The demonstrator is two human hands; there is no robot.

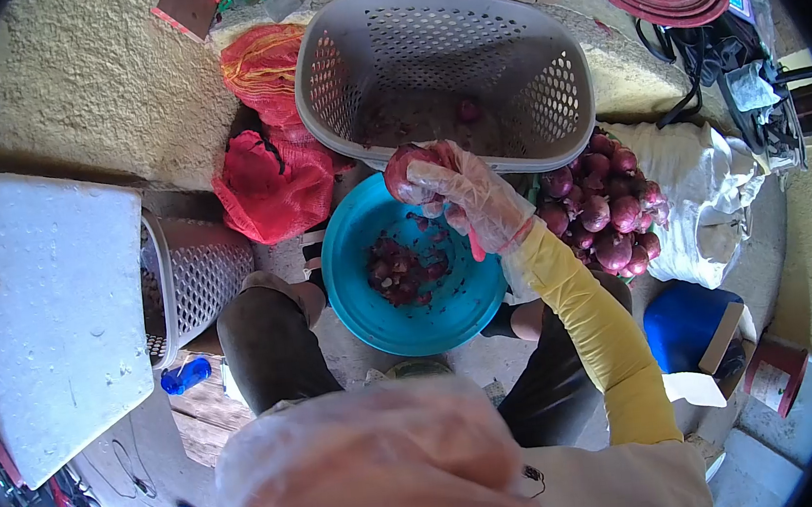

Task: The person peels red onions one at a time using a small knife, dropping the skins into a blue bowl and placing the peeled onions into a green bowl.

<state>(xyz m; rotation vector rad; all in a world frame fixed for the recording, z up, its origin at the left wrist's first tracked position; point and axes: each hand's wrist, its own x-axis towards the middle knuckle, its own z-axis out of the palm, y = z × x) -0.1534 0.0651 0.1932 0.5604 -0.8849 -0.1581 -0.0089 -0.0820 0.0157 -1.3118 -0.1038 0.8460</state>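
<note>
My right hand [478,193], in a clear plastic glove and yellow sleeve, is closed around a red onion [408,173] just in front of the grey basket's near rim. A small red piece [477,245] sticks out below its fingers; I cannot make out what it is. Beneath the hand stands a blue basin [352,303] with onion skins and scraps [403,268] in it. My left hand [378,471], also gloved in plastic, looms very close to the camera at the bottom. It is blurred and its fingers cannot be made out.
A grey perforated basket [455,156] holds one onion [469,111] and bits of skin. Several red onions [607,205] are heaped at right beside a white sack [703,195]. Red mesh bags [273,188], another basket [203,273] and a white foam board [50,307] stand left.
</note>
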